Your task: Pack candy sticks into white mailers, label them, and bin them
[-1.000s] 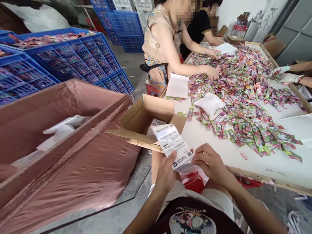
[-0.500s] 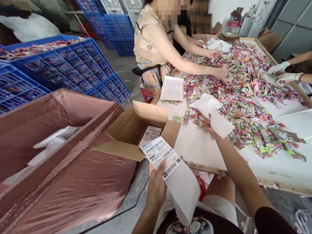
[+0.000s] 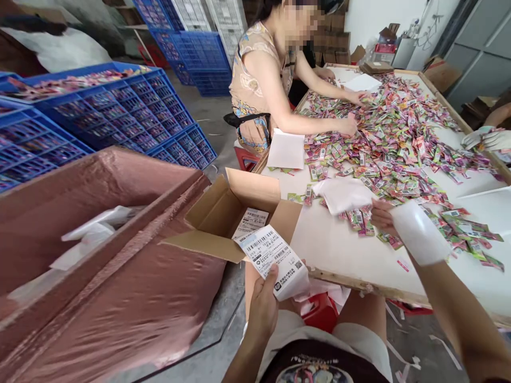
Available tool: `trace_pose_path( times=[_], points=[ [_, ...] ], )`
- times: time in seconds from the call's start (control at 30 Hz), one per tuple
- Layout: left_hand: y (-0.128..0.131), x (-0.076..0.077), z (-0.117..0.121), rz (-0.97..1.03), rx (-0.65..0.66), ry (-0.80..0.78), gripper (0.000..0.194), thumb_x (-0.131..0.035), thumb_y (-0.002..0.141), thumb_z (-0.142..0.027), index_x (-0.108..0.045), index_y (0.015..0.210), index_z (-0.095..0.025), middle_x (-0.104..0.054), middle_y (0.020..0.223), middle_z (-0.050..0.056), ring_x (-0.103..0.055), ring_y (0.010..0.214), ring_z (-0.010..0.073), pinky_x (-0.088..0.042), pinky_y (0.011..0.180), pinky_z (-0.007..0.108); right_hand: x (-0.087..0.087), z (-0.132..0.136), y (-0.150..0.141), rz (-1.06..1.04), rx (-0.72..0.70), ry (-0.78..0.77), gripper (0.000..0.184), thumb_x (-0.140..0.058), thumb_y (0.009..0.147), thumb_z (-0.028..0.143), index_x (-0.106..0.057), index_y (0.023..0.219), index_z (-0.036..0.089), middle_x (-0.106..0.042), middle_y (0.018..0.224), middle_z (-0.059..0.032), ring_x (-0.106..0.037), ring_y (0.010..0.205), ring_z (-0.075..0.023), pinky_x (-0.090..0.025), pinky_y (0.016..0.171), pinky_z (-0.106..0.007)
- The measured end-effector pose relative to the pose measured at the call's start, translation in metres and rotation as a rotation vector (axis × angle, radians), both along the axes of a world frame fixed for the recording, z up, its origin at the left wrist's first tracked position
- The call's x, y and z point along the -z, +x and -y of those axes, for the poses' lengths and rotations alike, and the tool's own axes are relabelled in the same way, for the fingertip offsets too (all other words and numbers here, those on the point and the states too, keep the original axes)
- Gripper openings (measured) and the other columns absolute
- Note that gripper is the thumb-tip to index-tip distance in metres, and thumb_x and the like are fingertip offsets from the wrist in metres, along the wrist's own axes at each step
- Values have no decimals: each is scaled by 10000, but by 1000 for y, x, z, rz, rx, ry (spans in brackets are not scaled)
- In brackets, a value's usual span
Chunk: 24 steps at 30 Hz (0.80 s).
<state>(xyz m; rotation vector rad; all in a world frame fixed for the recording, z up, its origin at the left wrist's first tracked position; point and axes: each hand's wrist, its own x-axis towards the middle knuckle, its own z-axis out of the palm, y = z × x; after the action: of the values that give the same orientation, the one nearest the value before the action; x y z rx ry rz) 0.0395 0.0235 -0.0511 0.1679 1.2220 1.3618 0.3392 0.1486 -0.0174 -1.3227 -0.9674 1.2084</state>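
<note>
My left hand (image 3: pixel 265 298) grips a strip of printed shipping labels (image 3: pixel 275 260), thumb on top, with barcodes facing up. Out over the table, my right hand (image 3: pixel 384 217) has its fingers closed at the edge of a blank, glossy white sheet (image 3: pixel 419 231), which covers part of the hand and wrist. Left of those fingers lies a white mailing bag (image 3: pixel 345 194) on some small sachets. Beyond my left hand, an open cardboard box (image 3: pixel 207 213) holds more printed labels (image 3: pixel 250 222).
Colourful sachets (image 3: pixel 407 133) are heaped across the wood-edged table (image 3: pixel 339 250). A white pad (image 3: pixel 286 149) lies near a seated co-worker (image 3: pixel 267 80); gloved hands (image 3: pixel 495 139) work at the right. On my left stand a pink-lined bin (image 3: pixel 167 276) and blue crates (image 3: pixel 120 106).
My right hand has moved right with the white sheet, away from the mailing bag, which now lies flatter. The long tail of the label strip no longer hangs over my lap.
</note>
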Motion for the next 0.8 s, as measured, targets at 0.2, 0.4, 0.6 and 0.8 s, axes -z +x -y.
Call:
trace_pose_path(
  times=[0.2,0.4,0.6,0.8],
  points=[
    [4,9,-1,-31,1,6,229,-656,884,-261,-707,1081,-156,-756,1162,113,-612,1247,289,-455,1091,431,23,65,85,-98,-309,-457,419,-875,552,493,-629,669,175,-409,465,79,-323,421,-62,-241,409,-229],
    [8,8,1,-71,25,-18,204,-630,899,-256,-689,1068,-157,-737,1204,113,-600,1260,297,-437,1101,464,6,82,71,-114,4,-163,387,-800,655,475,-657,886,199,-570,663,40,-477,556,-103,-391,542,-256],
    [11,2,7,-77,50,21,192,-631,894,-251,-703,1048,-162,-774,1101,110,-598,1264,292,-459,1084,443,48,47,-6,394,183,39,440,-754,656,473,-578,944,190,-564,721,21,-496,627,-141,-393,615,-283],
    [3,8,9,-79,80,26,217,-640,890,-249,-715,1069,-150,-767,1127,118,-615,1243,292,-477,1070,420,79,54,-29,1136,120,66,314,-502,887,321,-567,1136,140,-605,1130,-174,-554,1008,-311,-417,880,-450]
  ],
)
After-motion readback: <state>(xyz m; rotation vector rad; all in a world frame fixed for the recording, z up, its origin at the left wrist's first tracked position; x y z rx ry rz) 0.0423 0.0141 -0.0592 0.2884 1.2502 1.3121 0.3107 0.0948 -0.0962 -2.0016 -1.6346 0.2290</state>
